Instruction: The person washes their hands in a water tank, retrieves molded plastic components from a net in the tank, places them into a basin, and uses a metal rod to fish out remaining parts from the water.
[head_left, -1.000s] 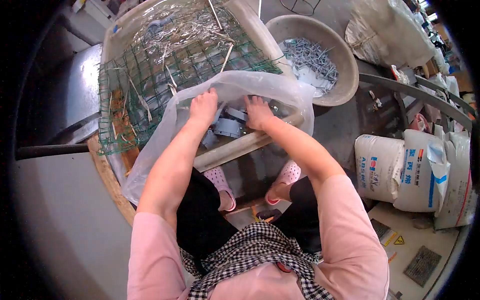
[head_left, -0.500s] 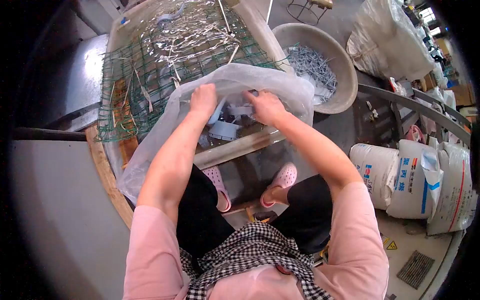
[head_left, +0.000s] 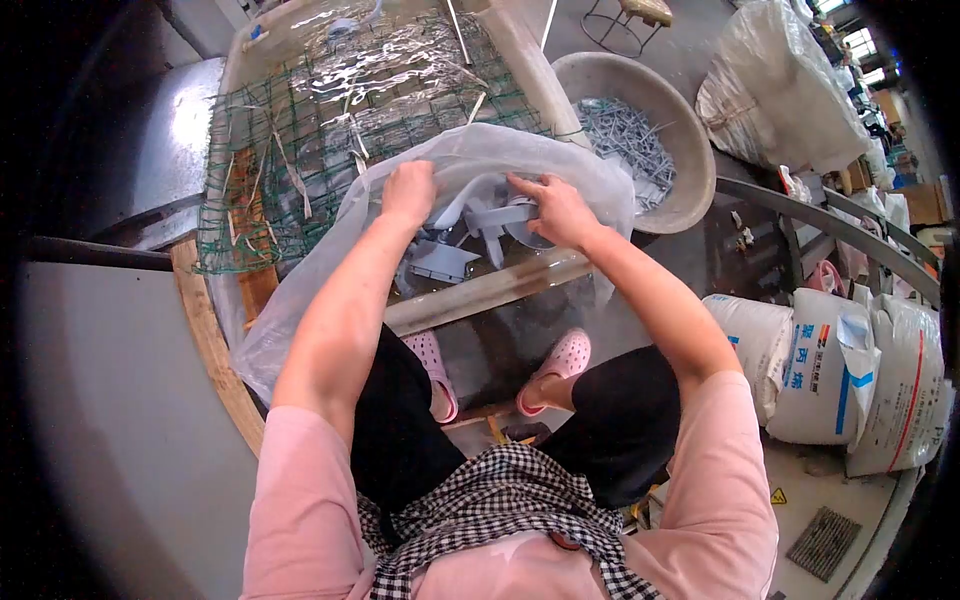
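A large clear plastic bag (head_left: 480, 145) is draped over the near end of a water-filled tub (head_left: 500, 292), its mouth spread between my hands. My left hand (head_left: 409, 192) is closed in a fist on the bag's rim. My right hand (head_left: 562, 212) is open on the other side, index finger stretched out and thumb apart, close to a grey plastic part (head_left: 490, 218); whether it touches the part I cannot tell. Below lie other grey plastic pieces, among them a curved one (head_left: 465, 200) and a broad one (head_left: 442, 262), near the tub's wet inner edge.
Green mesh (head_left: 310, 140) with pale strips covers part of the tub's water. A round basin (head_left: 690, 120) of grey sticks stands to the right. White printed sacks (head_left: 830, 350) lean beyond a curved metal rail (head_left: 860, 230). A grey panel (head_left: 120, 380) occupies the left.
The grey parts have shifted, and more of them show between my hands. My right hand has moved slightly right and down. My left hand stays on the bag's rim.
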